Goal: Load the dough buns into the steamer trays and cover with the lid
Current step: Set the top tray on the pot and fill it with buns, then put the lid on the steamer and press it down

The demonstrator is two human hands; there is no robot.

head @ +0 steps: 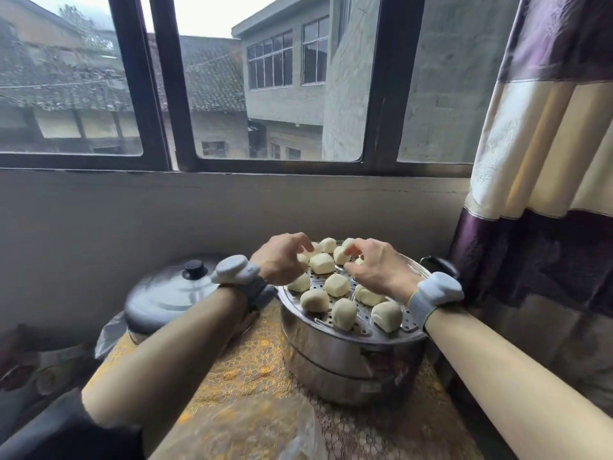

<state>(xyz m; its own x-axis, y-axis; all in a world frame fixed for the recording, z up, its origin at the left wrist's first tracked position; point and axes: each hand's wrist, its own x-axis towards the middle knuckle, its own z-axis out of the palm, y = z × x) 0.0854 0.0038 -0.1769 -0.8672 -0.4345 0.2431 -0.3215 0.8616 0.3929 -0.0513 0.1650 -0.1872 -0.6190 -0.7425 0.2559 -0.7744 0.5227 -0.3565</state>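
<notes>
Head view. Steamer tray (410, 328), perforated, sits stacked on a steel pot (348, 386) at ctr-right of frame, on counter (248, 360) w/ yellow lace cloth. Dough buns (336, 284), approx a dozen visible, lie spaced over the tray. L hand (282, 257) over tray's far-left edge, fingers (303, 239) spread & bent above buns; grip cannot be told. R hand (381, 270) over far-right part, fingers (352, 250) bent, tips touching one bun (341, 257); whether pinched, cannot tell. Lid (166, 293) w/ black knob lies left of tray, partly behind L wrist
</notes>
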